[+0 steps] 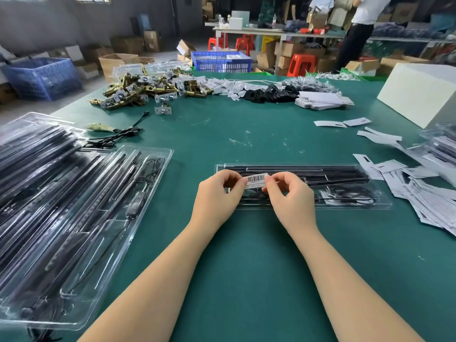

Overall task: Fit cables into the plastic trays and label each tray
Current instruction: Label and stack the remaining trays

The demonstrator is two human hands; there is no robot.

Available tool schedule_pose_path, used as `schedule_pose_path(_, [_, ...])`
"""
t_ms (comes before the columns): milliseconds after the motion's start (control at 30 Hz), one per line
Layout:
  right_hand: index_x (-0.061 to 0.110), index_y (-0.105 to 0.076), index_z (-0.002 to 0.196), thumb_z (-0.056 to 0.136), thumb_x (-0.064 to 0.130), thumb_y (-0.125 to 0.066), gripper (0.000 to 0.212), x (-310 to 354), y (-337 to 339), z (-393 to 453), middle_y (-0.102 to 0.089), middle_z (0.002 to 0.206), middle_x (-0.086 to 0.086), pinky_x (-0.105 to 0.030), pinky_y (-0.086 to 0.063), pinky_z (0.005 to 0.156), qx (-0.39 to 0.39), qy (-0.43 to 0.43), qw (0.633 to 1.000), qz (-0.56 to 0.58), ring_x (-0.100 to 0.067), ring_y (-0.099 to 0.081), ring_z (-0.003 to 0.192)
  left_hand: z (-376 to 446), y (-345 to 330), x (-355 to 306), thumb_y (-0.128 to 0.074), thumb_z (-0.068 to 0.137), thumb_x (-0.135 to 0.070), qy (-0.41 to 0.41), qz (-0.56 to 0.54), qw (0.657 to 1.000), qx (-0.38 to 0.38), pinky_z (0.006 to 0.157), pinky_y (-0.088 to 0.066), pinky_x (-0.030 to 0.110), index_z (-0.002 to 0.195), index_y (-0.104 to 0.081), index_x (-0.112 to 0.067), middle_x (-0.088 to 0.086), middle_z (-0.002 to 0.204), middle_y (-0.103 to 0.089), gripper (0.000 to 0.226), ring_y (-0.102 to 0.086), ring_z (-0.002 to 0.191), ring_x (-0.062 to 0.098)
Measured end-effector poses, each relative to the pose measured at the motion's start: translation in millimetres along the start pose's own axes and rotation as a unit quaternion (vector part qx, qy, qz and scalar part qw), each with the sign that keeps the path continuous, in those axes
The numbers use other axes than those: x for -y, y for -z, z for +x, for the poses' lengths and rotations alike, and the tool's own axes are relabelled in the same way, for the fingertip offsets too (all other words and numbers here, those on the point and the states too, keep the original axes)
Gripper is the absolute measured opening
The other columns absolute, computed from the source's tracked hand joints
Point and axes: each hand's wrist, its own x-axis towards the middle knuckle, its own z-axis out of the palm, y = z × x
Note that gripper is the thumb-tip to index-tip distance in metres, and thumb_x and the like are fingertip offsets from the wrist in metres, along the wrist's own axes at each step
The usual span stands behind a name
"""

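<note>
Both hands pinch a barcode label over the filled tray, ready to stick it down.

The left hand [217,193] and right hand [287,196] each pinch one end of the small white barcode sticker [255,179], held taut just above the long clear plastic tray [345,206] with black cables on the green table mat [246,255]. Best to square it to the tray's edge, lower one end first, then smooth across to avoid wrinkles. Left, filled clear trays [74,218] lie stacked; right, loose white paper cards [419,193].
</note>
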Motion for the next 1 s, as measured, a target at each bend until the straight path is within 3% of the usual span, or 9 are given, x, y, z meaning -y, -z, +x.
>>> schedule_pose_path(200, [0.021,-0.066,0.08,0.092,0.034,-0.061,0.019,-0.5,0.2,-0.7,-0.069,0.075,0.009,-0.036,-0.051,0.079,0.012,-0.003,0.999,-0.036,-0.013,-0.064,0.08,-0.3,0.2,-0.4,-0.066,0.084,-0.038,0.044,0.045,0.998,0.009,0.071,-0.049,0.022,0.076,-0.065,-0.031,-0.018,0.076,-0.066,0.011,-0.061,0.076,0.004])
schedule_pose_path(1000, [0.018,-0.073,0.077,0.086,0.036,-0.068,0.021,3.8,-0.7,-1.6,-0.07,0.072,0.009,-0.038,-0.052,0.079,0.012,-0.023,0.998,-0.055,-0.017,-0.065,0.08,-3.5,0.5,-6.6,-0.066,0.081,-0.038,0.079,0.101,0.992,-0.008,0.073,-0.051,0.027,0.075,-0.067,-0.03,-0.019,0.078,-0.066,0.009,-0.06,0.083,0.001])
